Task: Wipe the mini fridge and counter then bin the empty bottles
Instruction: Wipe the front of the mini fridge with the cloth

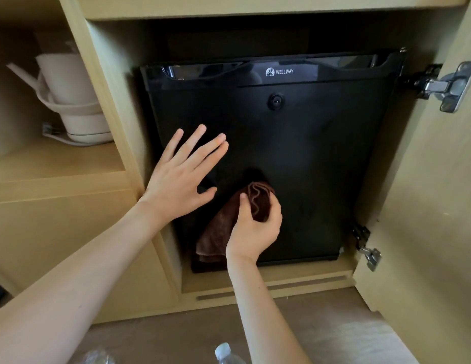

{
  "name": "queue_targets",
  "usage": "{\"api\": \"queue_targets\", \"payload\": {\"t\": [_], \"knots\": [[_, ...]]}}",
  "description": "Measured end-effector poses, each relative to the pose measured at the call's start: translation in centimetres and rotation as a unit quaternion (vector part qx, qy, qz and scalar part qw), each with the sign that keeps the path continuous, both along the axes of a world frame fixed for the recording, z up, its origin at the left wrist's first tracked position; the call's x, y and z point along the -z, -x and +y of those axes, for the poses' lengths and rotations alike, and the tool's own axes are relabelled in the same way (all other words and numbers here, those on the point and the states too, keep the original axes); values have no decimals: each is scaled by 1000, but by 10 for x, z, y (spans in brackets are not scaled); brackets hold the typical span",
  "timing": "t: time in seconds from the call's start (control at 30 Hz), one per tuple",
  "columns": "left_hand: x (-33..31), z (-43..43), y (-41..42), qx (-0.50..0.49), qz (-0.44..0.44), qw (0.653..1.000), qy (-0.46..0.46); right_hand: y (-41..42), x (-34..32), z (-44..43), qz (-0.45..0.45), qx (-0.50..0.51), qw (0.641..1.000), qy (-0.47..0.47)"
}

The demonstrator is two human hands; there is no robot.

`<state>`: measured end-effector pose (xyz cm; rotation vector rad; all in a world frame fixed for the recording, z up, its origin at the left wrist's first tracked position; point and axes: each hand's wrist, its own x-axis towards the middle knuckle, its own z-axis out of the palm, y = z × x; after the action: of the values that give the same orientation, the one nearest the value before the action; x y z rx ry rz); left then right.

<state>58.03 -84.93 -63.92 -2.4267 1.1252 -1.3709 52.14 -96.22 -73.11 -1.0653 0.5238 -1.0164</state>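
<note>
Soft, warm light comes from in front of the mini fridge (308, 158), whose glossy top strip (334, 64) carries pale glare streaks. The recess (229, 38) above the fridge is near black, the shelf (58, 164) left of it dim. A dark shadow lies just above the cloth (259, 200). Below the fridge the bottles (225, 354) are blurred — cabinet edges (103, 101) beside it bow with wide-angle distortion.

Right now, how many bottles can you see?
2. The capped bottle pokes up at the bottom middle of the view. The second bottle, clear, is at the bottom edge further left. Both are cut off by the frame, so more may be hidden.
</note>
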Motion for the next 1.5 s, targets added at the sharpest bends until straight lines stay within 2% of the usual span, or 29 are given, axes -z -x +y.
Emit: {"api": "queue_targets", "payload": {"t": [0.1,0.2,0.3,0.5,0.63,0.7,0.77,0.87,0.97,1.1,1.23,1.3,1.4,1.43,1.5], "knots": [[0,0,0,5,5,1000,3,5,17,-3,45,18,999,1],[1,-1,1,5,8,1000,9,12,45,-9,123,38,984,-120],[2,-4,1,7,4,1000,12,9,41,-16,126,36,972,-193],[0,-11,0,11,-10,1000,-7,0,-20,-32,18,40,997,-68],[0,-26,1,19,-9,1000,-8,3,-13,-43,24,32,999,6],[1,-33,3,21,-9,1000,4,5,10,-50,62,57,996,-32],[3,-39,5,16,-12,1000,9,10,35,-59,117,73,983,-124],[4,-44,7,10,-12,1000,13,15,51,-68,168,55,964,-198],[4,-50,5,21,-23,1000,-3,11,36,-74,133,60,971,-189],[3,-74,7,43,-16,999,-11,6,8,-88,63,59,993,-87],[11,-94,7,47,-11,999,-9,7,16,-98,72,55,996,-13],[12,-97,7,46,-9,999,-4,12,35,-101,102,60,991,-59],[14,-97,8,42,-2,999,-1,22,58,-106,168,38,960,-218],[14,-98,9,45,1,999,0,24,59,-108,178,34,957,-229],[13,-98,8,50,0,999,2,23,52,-112,166,45,968,-184]]}}
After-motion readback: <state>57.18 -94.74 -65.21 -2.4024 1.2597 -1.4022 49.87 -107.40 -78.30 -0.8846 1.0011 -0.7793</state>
